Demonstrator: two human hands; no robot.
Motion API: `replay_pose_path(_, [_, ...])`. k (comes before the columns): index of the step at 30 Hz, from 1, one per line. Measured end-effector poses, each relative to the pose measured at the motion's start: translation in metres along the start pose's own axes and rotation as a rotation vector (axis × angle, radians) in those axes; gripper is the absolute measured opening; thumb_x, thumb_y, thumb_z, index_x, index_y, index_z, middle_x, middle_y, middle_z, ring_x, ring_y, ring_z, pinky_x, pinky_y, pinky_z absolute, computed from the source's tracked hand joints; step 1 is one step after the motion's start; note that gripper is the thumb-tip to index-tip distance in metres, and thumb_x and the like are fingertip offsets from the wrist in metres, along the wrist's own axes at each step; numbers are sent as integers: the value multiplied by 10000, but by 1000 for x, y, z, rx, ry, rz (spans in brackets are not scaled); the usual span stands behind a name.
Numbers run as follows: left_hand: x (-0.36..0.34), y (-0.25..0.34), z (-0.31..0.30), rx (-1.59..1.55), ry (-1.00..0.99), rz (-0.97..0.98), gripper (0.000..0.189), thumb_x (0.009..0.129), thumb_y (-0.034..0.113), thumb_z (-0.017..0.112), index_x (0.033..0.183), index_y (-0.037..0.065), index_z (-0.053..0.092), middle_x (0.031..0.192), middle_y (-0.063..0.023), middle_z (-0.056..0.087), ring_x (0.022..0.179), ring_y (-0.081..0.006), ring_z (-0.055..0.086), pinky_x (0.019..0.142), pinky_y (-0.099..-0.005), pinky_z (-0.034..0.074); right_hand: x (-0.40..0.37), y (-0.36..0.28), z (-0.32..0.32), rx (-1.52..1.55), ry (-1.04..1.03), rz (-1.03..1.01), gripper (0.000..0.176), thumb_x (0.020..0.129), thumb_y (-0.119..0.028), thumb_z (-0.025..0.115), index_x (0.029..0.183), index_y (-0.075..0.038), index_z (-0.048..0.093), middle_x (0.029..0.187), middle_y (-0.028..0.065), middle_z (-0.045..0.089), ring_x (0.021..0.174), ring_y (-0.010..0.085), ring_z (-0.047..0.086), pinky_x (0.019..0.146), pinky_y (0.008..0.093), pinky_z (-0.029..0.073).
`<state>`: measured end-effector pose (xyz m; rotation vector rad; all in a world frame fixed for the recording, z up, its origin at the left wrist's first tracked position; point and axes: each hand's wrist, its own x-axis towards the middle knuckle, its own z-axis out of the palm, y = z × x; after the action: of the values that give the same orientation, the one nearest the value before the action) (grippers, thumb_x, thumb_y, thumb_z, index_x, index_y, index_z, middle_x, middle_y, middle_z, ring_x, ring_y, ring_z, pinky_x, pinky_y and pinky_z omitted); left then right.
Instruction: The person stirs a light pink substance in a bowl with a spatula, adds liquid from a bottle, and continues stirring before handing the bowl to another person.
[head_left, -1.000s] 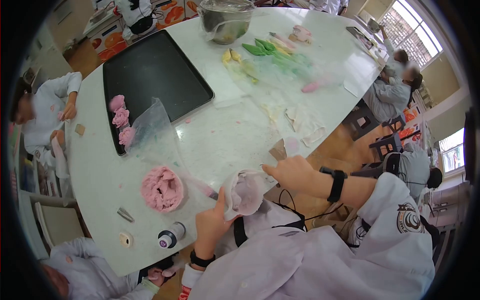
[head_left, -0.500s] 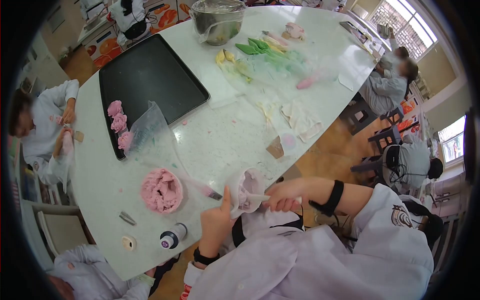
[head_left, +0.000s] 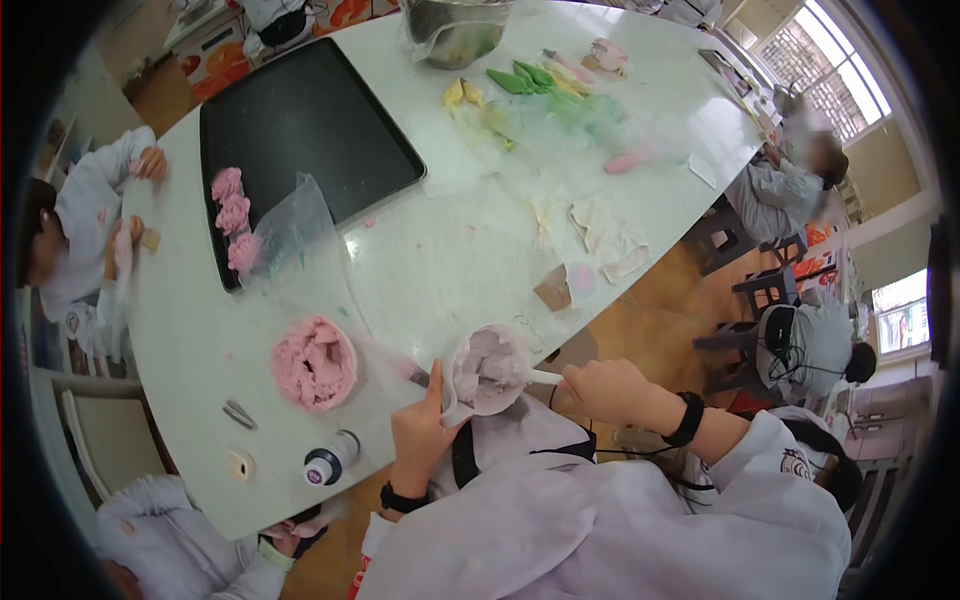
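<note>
At the far left, another person's white sleeve [head_left: 115, 165] reaches over the table. Three pink flowers [head_left: 233, 215] sit in a row along the left edge of a dark tray [head_left: 310, 130]; nearer the person lie a small metal piece [head_left: 240, 415] and a round, cream-coloured piece [head_left: 241, 465]. Next comes a tub heaped with pink cream [head_left: 300, 375], then a bottle [head_left: 335, 457] lying on its side. The left hand [head_left: 420, 432] grips a white cup [head_left: 461, 385], index finger up along its wall. The cup is tilted at the table's near edge, holding pale lilac cream [head_left: 490, 365]. A white handle [head_left: 545, 377] runs out of it to the right hand [head_left: 605, 391], whose fingers close round it. Farther back, a crumpled white cloth [head_left: 612, 243] lies near the table's right edge.
</note>
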<state>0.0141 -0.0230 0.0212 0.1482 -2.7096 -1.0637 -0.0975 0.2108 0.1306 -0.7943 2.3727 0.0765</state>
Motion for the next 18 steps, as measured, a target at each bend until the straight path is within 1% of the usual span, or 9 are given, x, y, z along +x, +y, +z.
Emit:
replay_pose_path(2, [7, -3, 6, -69, 5, 44, 920, 626, 424, 805, 1344, -12, 429, 551, -117, 532, 465, -292, 541, 473, -339, 423, -6, 6, 1, -26, 8, 2, 299, 942, -314, 442, 840, -58, 558, 686, 156, 626, 600, 357, 615, 528, 459, 479])
replay_pose_path(3, [10, -2, 6, -76, 9, 35, 920, 626, 424, 805, 1344, -12, 429, 551, -117, 532, 465, -292, 541, 473, -339, 423, -9, 9, 1, -43, 28, 11, 291, 942, -310, 442, 840, -60, 549, 678, 155, 621, 593, 355, 612, 518, 458, 473])
replay_pose_path(5, [14, -1, 3, -99, -81, -63, 915, 628, 417, 810, 1345, -5, 430, 602, -142, 571, 510, -302, 579, 499, -329, 443, -15, 10, -1, -64, 45, 14, 282, 942, -307, 443, 841, -61, 540, 670, 154, 616, 585, 354, 609, 508, 458, 467])
replay_pose_path(6, [14, -3, 6, -103, -76, -70, 915, 628, 417, 810, 1345, -5, 430, 602, -142, 571, 510, -302, 579, 499, -329, 443, -18, 10, -4, -70, 42, 26, 279, 942, -305, 445, 840, -60, 532, 657, 151, 609, 575, 352, 604, 500, 458, 461])
replay_pose_path(8, [15, -10, 14, -223, 7, -23, 905, 649, 486, 772, 1338, 1, 441, 548, -122, 541, 464, -278, 555, 450, -331, 413, -24, 12, -7, -87, 35, 35, 276, 942, -303, 446, 839, -59, 525, 645, 149, 601, 564, 350, 598, 492, 458, 456])
replay_pose_path(9, [17, -11, 14, -228, 15, -29, 905, 649, 486, 772, 1338, 1, 441, 548, -122, 541, 464, -278, 555, 450, -331, 413, -27, 13, -7, -75, 62, 39, 266, 936, -304, 455, 841, -66, 526, 641, 151, 594, 559, 361, 588, 492, 467, 450])
replay_pose_path(10, [17, -10, 13, -243, 10, -41, 909, 648, 497, 770, 1334, -2, 445, 553, -127, 547, 470, -283, 560, 454, -334, 417, -28, 15, -8, -62, 88, 41, 257, 931, -305, 465, 843, -72, 527, 637, 152, 587, 553, 372, 577, 491, 477, 445])
replay_pose_path(18, [19, -12, 13, -278, 4, -73, 914, 643, 526, 764, 1319, -9, 459, 561, -143, 559, 481, -292, 573, 471, -344, 431, -38, 16, -19, -66, 55, 61, 230, 929, -286, 464, 870, -73, 528, 633, 160, 584, 580, 388, 575, 520, 492, 449])
